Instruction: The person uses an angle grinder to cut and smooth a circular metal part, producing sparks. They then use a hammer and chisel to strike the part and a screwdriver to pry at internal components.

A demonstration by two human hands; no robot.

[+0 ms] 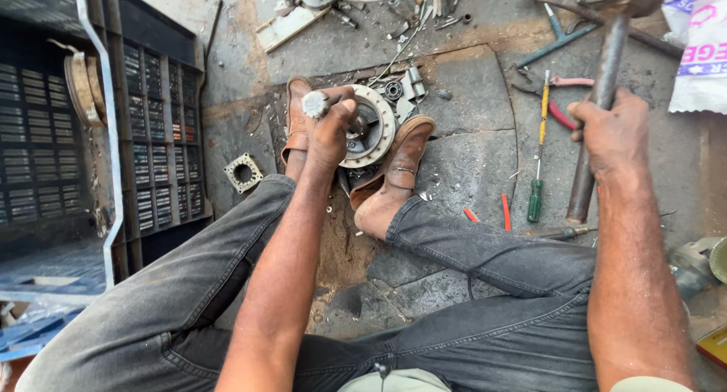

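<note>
My left hand (329,131) grips a steel punch (314,103) upright over the round metal hub (372,127) clamped between my shoes just below it. My right hand (609,131) is closed around a raised hammer (606,66), screwdrivers (539,149) lying just left of it on the floor.

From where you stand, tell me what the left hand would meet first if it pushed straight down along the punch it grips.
Left hand would probably meet the round metal hub clamped between both shoes; depth is unclear.

free: bare floor (469,96) right of hub (371,127) | blocked: crate (151,134) left, screwdriver (539,157) and pliers (556,104) right
</note>
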